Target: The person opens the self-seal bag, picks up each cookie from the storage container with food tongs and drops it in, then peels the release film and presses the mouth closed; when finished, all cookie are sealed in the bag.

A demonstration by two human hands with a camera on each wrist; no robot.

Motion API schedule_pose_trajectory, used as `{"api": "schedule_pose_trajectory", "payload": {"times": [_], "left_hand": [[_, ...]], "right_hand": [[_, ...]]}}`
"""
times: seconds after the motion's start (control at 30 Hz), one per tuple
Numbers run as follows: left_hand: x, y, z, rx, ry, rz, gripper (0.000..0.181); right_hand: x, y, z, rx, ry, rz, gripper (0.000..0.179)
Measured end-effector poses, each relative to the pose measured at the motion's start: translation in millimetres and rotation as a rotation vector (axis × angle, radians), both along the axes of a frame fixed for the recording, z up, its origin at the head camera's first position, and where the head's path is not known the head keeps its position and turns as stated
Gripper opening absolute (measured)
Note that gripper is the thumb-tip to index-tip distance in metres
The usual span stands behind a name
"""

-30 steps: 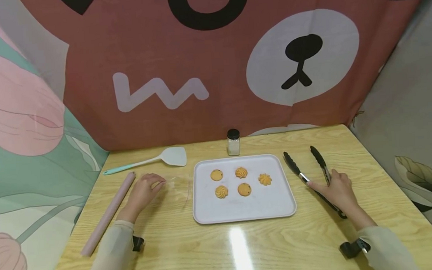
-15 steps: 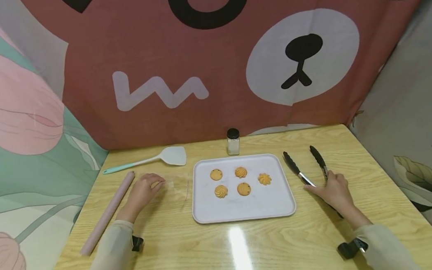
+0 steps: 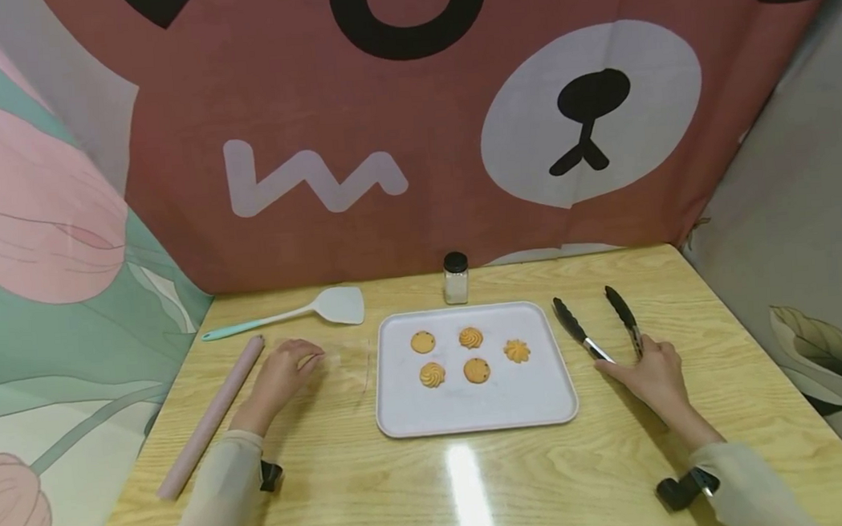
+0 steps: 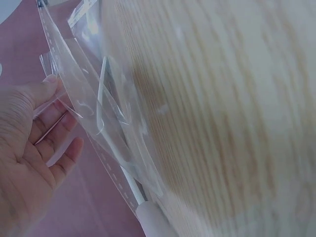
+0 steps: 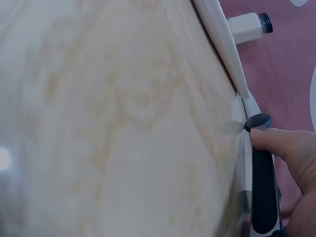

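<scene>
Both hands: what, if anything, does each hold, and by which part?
Left hand: clear plastic, pinched at an edge. Right hand: the tongs, gripped across both arms, behind the black tips.

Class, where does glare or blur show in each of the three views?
Head: a bright glare streak on the table, in front of the tray; left wrist: highlights on the clear plastic, the table blurred toward the right; right wrist: the table blurred, a bright spot at the left edge.

Passage runs in front of the tray (image 3: 473, 411); tongs (image 3: 577, 329) block its right, 1 jar (image 3: 456, 286) behind.
</scene>
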State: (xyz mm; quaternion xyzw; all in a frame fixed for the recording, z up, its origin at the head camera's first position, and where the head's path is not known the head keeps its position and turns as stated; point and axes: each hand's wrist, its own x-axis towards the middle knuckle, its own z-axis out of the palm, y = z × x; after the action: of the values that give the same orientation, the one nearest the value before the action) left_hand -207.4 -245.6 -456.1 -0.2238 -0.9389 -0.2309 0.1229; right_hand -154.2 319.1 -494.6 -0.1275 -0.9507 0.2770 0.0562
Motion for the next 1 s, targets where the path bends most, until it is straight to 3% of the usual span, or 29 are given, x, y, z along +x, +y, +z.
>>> {"api": "schedule_pose_trajectory", "payload": {"times": [0.27, 0.67, 1.0], "left_hand": [[0.2, -0.1, -0.4, -0.014, -0.009, 0.009, 0.011], [-0.7, 0.1, -0.9, 0.02, -0.013, -0.012, 0.008], [1.0, 2.1, 0.4, 0.086, -0.037, -0.014, 0.006]], "right_hand": [[3.6, -2, 6.8, -0.077, -0.03, -0.039, 0.107], [7.1, -8, 28.8, -0.056, 0.174, 0.046, 0.097], [12.3, -28, 56.9, -0.062, 0.245, 0.13, 0.097]]}}
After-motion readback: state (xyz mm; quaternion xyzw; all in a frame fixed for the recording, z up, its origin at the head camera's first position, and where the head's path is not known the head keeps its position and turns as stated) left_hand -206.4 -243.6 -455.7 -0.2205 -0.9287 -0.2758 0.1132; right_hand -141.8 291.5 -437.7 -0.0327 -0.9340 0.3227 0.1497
